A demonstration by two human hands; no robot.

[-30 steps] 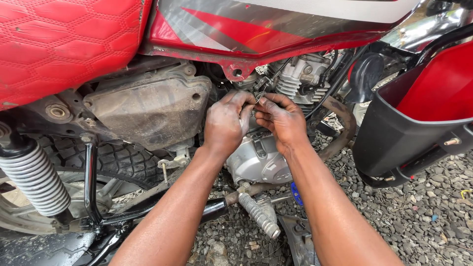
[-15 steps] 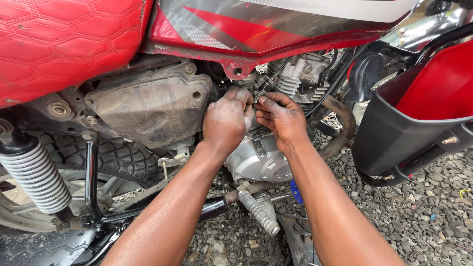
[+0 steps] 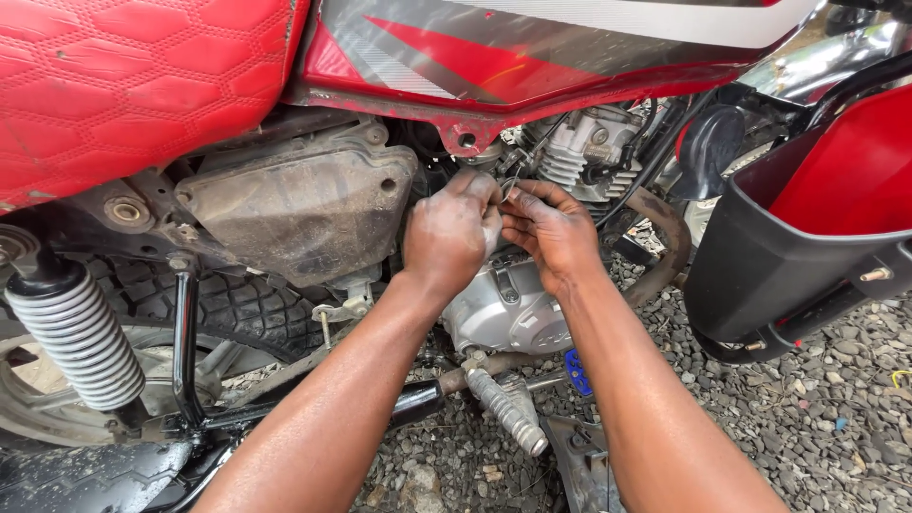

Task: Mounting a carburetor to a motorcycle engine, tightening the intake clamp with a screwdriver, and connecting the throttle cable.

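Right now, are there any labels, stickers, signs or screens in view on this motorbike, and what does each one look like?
No packages, signs or screens show.
Tank decal: on the red fuel tank at top centre, slanted grey, red and white stripes.
Engine cover emblem: below the right hand, small raised mark on the silver casing, too small to make out.
Both hands, the left hand too, hold no labelled thing.
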